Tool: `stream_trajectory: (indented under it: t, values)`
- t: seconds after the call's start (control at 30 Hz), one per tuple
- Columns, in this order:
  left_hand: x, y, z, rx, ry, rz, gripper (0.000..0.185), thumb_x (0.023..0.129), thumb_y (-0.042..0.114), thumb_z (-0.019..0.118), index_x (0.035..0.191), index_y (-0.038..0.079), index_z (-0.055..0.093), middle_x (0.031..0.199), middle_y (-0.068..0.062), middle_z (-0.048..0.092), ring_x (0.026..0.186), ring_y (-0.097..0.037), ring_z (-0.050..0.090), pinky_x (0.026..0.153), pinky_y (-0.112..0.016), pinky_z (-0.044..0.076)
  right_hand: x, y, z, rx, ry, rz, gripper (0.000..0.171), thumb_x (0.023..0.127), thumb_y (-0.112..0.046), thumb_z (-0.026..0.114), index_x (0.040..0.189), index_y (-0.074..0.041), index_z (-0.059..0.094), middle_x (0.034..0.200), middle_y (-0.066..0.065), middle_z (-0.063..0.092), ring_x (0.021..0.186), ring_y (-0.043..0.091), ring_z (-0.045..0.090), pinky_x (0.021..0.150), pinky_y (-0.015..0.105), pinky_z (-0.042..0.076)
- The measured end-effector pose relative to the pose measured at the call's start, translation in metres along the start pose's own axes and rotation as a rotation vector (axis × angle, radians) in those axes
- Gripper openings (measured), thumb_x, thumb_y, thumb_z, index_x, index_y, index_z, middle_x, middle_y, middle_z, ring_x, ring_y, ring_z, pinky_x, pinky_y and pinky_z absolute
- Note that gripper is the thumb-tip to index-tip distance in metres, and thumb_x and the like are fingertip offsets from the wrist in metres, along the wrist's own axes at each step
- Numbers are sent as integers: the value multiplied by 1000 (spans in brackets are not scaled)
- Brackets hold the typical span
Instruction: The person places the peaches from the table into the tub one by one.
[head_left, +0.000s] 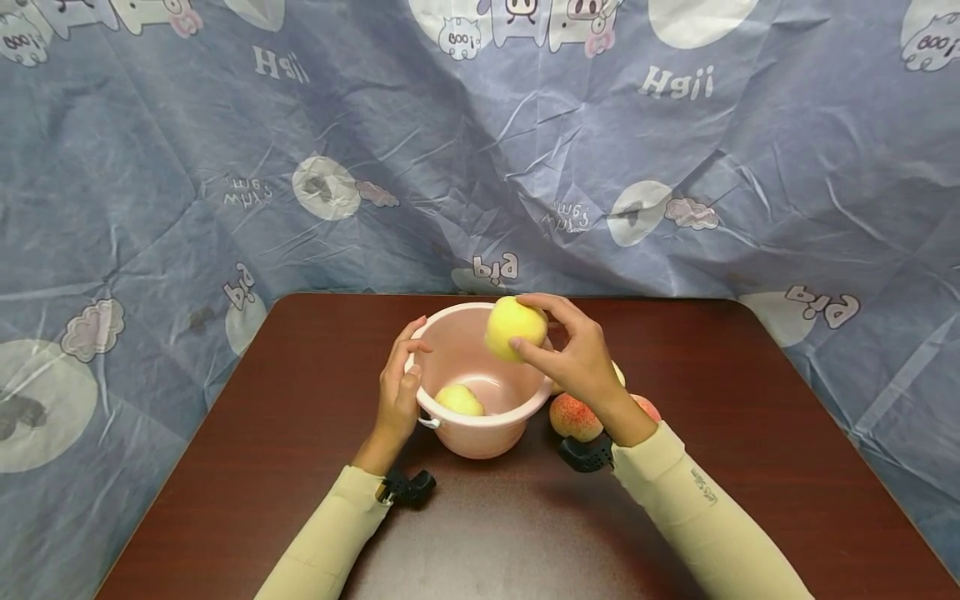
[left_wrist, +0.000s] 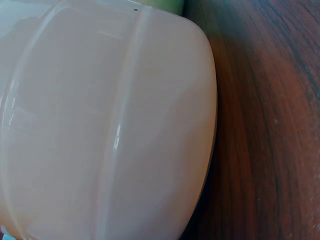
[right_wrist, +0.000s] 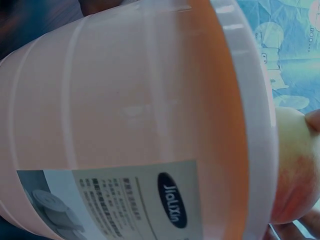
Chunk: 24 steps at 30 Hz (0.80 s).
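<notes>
A pink plastic bucket (head_left: 480, 440) stands upright on the table, its wall filling much of both wrist views. My left hand (head_left: 398, 385) grips its left rim, fingers over the edge and thumb on the near side. In my right hand (head_left: 581, 354) a yellow peach (head_left: 512, 327) is pinched between thumb and fingers, over the right part of the bucket's opening. The right wrist view shows the red blush of that peach (right_wrist: 295, 160) past the rim. One pale yellow peach (head_left: 459, 400) lies at the bottom of the bucket, toward the left.
Right of the bucket, under my right forearm, sits a red-speckled peach (head_left: 574, 417), with others partly hidden behind the wrist. A white handle joint (head_left: 429, 422) shows on the bucket's left side. Behind the dark brown table (head_left: 712, 350) hangs a blue printed cloth (head_left: 420, 125).
</notes>
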<state>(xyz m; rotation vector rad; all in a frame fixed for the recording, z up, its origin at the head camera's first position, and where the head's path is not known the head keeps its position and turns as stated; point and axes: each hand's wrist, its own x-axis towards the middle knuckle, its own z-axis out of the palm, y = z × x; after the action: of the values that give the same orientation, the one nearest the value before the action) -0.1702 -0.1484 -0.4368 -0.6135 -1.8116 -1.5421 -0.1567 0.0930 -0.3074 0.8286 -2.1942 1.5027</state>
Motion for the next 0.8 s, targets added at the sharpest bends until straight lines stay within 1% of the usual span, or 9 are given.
stream_trajectory:
  t: [0.13, 0.23, 0.33, 0.47, 0.53, 0.7, 0.8]
  values:
    - [-1, -4, -1, 3, 3, 1, 40, 85, 25, 38, 102, -7, 54, 143, -13, 46, 134, -28, 41, 108, -42, 28, 2, 2, 5, -8, 2, -6, 48, 73, -2, 79, 119, 1, 64, 116, 17, 62, 96, 23, 58, 83, 30, 48]
    - [-1, -1, -1, 8, 5, -4, 39, 85, 24, 38, 102, -6, 54, 143, -15, 46, 133, -29, 41, 109, -40, 28, 2, 4, 8, -16, -3, -8, 48, 73, -2, 79, 119, 1, 64, 117, 17, 62, 98, 23, 58, 84, 30, 47]
    - [2, 9, 0, 2, 6, -6, 36, 84, 19, 37, 101, -8, 54, 142, -17, 47, 132, -35, 41, 108, -38, 29, 3, 6, 10, -13, -12, -4, 48, 74, -2, 79, 119, 1, 64, 118, 16, 62, 98, 23, 58, 85, 30, 49]
    - [4, 26, 0, -11, 3, -12, 33, 82, 11, 36, 100, -11, 53, 140, -22, 47, 129, -45, 41, 108, -38, 30, 3, 9, 13, 0, -20, -5, 48, 74, -1, 78, 120, 2, 63, 119, 17, 62, 98, 24, 59, 85, 39, 51]
    - [4, 28, 0, -18, 1, -12, 33, 82, 10, 36, 100, -11, 53, 140, -23, 46, 129, -45, 40, 108, -38, 30, 3, 10, 14, -6, -23, -8, 48, 74, -2, 78, 119, 2, 64, 119, 17, 62, 100, 25, 59, 85, 43, 50]
    - [1, 10, 1, -18, 5, -8, 34, 84, 17, 37, 102, -6, 54, 141, -22, 45, 132, -36, 41, 108, -36, 29, 4, 9, 16, -17, -31, -9, 47, 74, -2, 78, 119, 0, 64, 120, 16, 62, 107, 25, 59, 85, 45, 49]
    - [-1, 1, 0, -11, 5, -7, 36, 84, 21, 38, 103, -5, 54, 142, -19, 45, 133, -31, 41, 109, -38, 29, 4, 10, 18, -18, -30, -13, 48, 74, -2, 78, 119, 1, 64, 120, 17, 62, 108, 26, 59, 84, 45, 50]
